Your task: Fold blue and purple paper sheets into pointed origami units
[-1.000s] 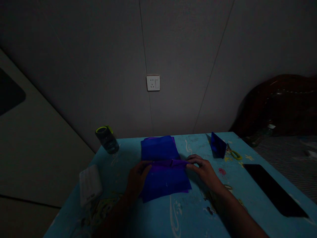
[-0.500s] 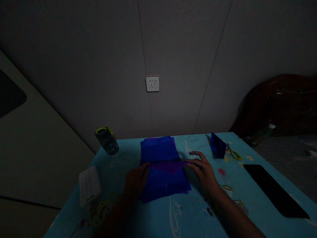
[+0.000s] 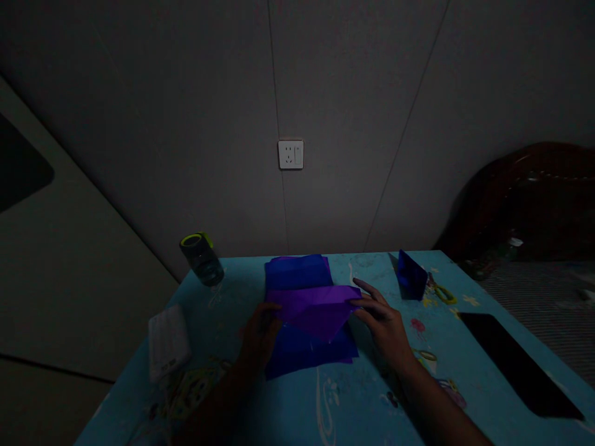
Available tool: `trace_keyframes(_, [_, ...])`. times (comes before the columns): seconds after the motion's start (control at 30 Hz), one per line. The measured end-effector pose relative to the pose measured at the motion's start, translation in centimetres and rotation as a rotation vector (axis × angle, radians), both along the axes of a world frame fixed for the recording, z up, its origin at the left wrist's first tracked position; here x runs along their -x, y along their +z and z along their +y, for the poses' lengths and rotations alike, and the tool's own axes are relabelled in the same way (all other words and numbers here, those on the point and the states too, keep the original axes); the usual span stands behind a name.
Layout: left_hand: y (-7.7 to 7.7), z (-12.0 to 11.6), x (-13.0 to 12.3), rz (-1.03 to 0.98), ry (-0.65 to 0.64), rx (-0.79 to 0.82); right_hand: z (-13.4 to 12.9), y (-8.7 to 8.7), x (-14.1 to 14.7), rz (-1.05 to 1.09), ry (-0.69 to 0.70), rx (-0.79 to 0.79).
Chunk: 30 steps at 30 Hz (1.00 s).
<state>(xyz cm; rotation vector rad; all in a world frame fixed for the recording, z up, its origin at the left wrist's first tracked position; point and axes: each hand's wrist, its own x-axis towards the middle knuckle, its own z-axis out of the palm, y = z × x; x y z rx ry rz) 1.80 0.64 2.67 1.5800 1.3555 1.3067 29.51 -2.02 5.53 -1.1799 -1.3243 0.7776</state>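
Note:
A folded purple sheet (image 3: 316,310) with a pointed lower edge is held between both hands, over flat blue sheets (image 3: 297,272) with purple edges showing beneath. My left hand (image 3: 260,331) pinches its left end. At the right end, my right hand (image 3: 379,319) grips the sheet between thumb and a finger, with another finger raised off it. The image is dim, so finer detail of the left fingers is hard to make out.
On the patterned blue table (image 3: 344,409) are a dark bottle (image 3: 202,259), a white box-like device (image 3: 168,344), a folded blue piece (image 3: 411,277), green-handled scissors (image 3: 444,293) and a long black panel (image 3: 518,365). A socket (image 3: 290,154) is on the wall.
The purple sheet has tilted, so more of its face shows, and its upper edge has risen. Both hands still hold its ends. The camera view has shifted slightly.

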Motion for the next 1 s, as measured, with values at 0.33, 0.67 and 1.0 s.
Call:
trace_keyframes(0.33, [0.4,0.2,-0.1,-0.172,-0.149,0.134,0.3,-0.6,-1.1,0.151,0.170,0.218])
trace_keyframes(0.67, [1.4,0.6,0.2,0.116,-0.256,0.094,0.2,-0.6,-0.8,0.015,0.122,0.182])
trace_keyframes(1.0, [1.6,0.5,-0.2,-0.001,-0.225,0.158,0.2,-0.7,0.1,0.026,0.102,0.114])
